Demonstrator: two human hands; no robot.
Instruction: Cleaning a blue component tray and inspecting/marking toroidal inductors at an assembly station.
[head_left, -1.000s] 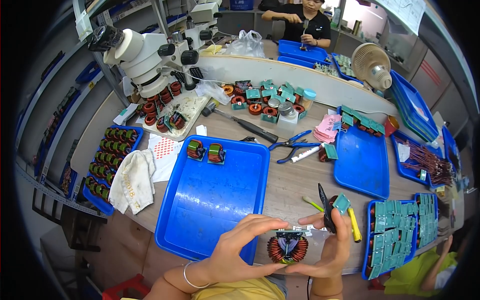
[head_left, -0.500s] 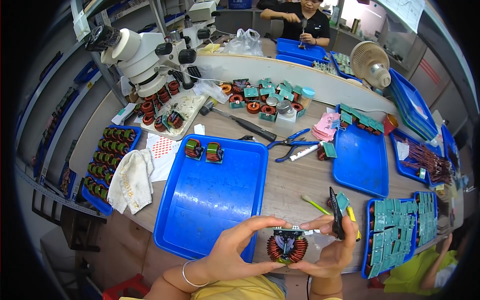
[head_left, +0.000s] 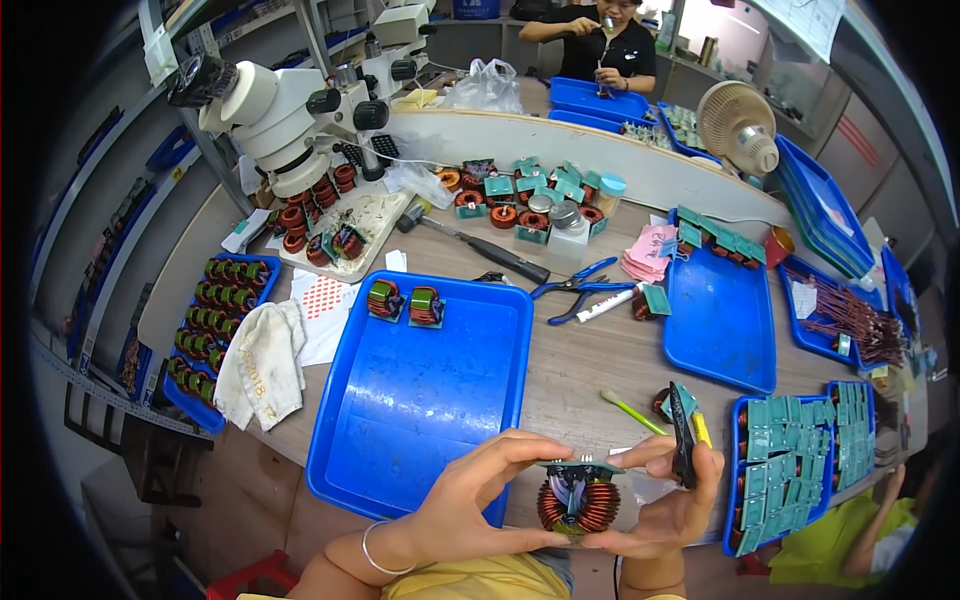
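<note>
A copper-wound toroidal coil (head_left: pixel 603 505) on a small green circuit board (head_left: pixel 576 466) is held up between both my hands, board side uppermost. My left hand (head_left: pixel 445 510) grips it from the left, fingertips on the board and thumb under the coil. From the right, my right hand (head_left: pixel 668 515) pinches it the same way. A slim black tapered tool (head_left: pixel 682 437) also sits in my right hand's fingers, pointing up; its exact kind is unclear. Just left of my hands lies a blue tray (head_left: pixel 410 400) with two similar coils (head_left: pixel 425 307) at its far end.
Beyond my hands lie a green-handled brush (head_left: pixel 632 411), blue-handled pliers (head_left: pixel 580 284), a white marker (head_left: pixel 606 305) and a hammer (head_left: pixel 480 245). A microscope (head_left: pixel 270 120) stands far left. At right, a tray (head_left: pixel 735 480) holds many boards. A co-worker (head_left: pixel 605 45) sits opposite.
The coil and board have tilted slightly in my fingers, showing the board's pins a little differently. The black tool has shifted slightly down and right. The co-worker's raised hand has moved up.
</note>
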